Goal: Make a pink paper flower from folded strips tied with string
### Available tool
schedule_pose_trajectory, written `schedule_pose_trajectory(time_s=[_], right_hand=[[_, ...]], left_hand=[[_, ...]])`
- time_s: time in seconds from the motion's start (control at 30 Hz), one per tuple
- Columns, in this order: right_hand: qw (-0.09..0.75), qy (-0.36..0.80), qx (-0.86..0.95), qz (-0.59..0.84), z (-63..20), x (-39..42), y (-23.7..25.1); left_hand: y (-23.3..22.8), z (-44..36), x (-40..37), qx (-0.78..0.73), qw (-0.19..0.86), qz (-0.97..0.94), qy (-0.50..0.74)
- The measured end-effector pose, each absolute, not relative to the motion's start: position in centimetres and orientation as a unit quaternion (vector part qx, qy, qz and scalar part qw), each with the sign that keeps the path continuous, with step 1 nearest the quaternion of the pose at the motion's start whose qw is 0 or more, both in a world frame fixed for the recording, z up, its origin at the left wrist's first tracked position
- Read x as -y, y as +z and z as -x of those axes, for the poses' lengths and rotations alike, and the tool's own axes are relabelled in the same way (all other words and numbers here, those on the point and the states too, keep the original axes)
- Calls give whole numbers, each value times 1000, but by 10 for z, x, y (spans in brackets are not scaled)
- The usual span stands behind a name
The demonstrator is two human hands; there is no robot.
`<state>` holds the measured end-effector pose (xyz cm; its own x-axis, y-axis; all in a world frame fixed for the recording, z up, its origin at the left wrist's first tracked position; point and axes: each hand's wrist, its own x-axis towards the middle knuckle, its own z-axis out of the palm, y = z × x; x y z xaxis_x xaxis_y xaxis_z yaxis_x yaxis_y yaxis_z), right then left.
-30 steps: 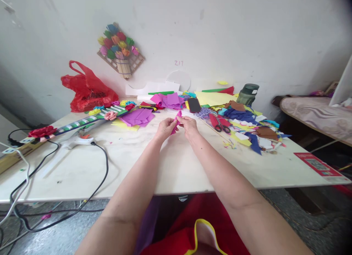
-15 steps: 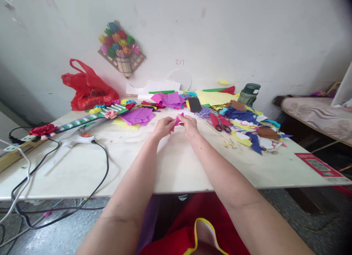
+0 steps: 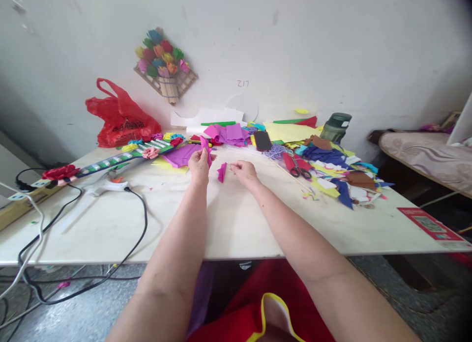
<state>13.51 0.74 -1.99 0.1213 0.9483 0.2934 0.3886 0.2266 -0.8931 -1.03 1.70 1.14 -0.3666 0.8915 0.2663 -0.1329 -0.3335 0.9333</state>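
My left hand (image 3: 199, 164) pinches an upright strip of magenta crepe paper (image 3: 205, 146) between thumb and fingers. On the table, between my two hands, is a small folded magenta paper piece (image 3: 221, 172). Just right of that piece, my right hand (image 3: 244, 173) has its fingertips pointing left, apart from the paper; I see nothing held in it. A stack of purple paper sheets (image 3: 181, 155) lies behind and left of my left hand. Scissors (image 3: 299, 170) with dark handles rest to the right, on red paper.
Colored paper scraps (image 3: 324, 155) cover the right side, with a green bottle (image 3: 335, 127) behind. A phone (image 3: 262, 141) lies at the back. At left are a glue gun (image 3: 106, 186) with its black cord, a red plastic bag (image 3: 121, 113) and paper flowers (image 3: 61, 172).
My hands have moved apart from working together on the magenta paper. A small folded piece now lies between them, while my left hand holds a magenta strip farther left.
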Motion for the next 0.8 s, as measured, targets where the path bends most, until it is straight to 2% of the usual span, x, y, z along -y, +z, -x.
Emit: schedule_pose_trajectory(time_s=[0.23,0.4,0.57,0.8], right_hand=[[336,150,682,633,-131,5,-12],[262,84,708,650,-129,6,-11],[220,61,734,640,-127,7,-10],[218,65,740,633,-126,10,-7]], left_hand=[[4,9,-18,-496,422,-409,640],[0,4,-18,-511,445,-412,609],[-1,-2,-16,-509,464,-398,606],[-4,-7,-17,-489,494,-394,602]])
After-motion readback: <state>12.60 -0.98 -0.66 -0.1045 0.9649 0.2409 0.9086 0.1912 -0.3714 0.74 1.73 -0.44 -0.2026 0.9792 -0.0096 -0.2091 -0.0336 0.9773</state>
